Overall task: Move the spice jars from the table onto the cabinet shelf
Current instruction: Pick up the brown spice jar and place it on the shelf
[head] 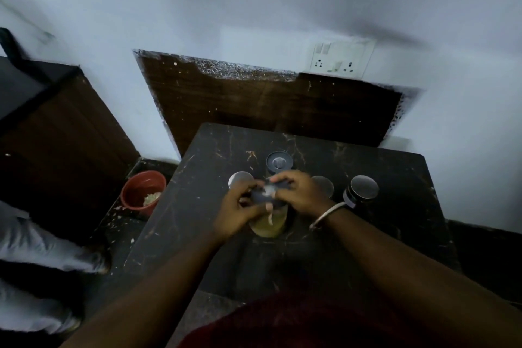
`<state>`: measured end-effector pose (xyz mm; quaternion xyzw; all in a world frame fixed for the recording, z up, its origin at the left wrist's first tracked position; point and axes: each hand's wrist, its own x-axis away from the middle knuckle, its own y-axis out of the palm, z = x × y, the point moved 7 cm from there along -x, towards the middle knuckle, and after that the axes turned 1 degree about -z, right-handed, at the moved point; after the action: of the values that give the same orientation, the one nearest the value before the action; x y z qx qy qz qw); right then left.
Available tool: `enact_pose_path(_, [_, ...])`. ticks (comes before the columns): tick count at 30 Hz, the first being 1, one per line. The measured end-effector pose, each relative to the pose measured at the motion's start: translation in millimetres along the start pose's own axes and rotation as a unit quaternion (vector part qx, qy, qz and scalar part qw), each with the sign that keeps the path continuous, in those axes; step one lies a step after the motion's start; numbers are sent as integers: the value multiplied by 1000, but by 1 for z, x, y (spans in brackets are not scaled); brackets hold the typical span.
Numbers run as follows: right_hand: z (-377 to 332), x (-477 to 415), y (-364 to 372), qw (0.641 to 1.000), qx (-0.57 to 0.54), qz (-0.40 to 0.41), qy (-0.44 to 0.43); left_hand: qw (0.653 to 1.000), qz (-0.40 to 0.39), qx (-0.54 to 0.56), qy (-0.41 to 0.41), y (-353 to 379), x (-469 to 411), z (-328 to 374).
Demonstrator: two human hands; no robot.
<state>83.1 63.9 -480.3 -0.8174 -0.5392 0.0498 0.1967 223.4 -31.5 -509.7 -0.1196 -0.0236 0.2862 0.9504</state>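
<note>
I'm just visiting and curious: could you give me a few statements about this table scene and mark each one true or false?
1. Both hands are on the lid of the jar with yellowish contents. True.
2. The left hand wears a bangle. False: the bangle is on the right wrist, behind the right hand.
3. The red bowl stands on the table. False: it is on the floor beside it.
4. A wall socket is on the wall behind the table. True.

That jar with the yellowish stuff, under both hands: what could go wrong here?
1. Both the left hand and right hand grip only the dark lid of the yellowish jar; if it loosens, the contents may spill.
2. Four other jars stand close behind, like the black jar; an elbow or wrist could topple one.
</note>
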Motion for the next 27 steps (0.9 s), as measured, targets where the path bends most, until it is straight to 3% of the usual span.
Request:
enact_pose_path(3, [-49,5,-47,986,-147,72,-44,993,20,104,43,-8,-23,66])
enact_pose_path(6, [-105,18,-85,948,-244,135,-153,977,48,189,89,-13,-44,139])
enact_pose_path(9, [-148,32,-103,913,-293,143,-246,959,31,256,114,-10,-59,201])
enact_pose_path(15, [-186,47,-131,871,-371,137,-291,911,-18,398,104,2,-68,253])
enact_pose_path(18, [-192,53,-139,869,-380,133,-286,910,-8,407,74,14,-68,258])
enact_pose_path(22, [-199,65,-146,872,-346,167,-302,931,-12,350,101,26,-65,270])
enact_pose_path(27, [-215,76,-152,870,-323,186,-323,929,-13,355,107,35,-59,285])
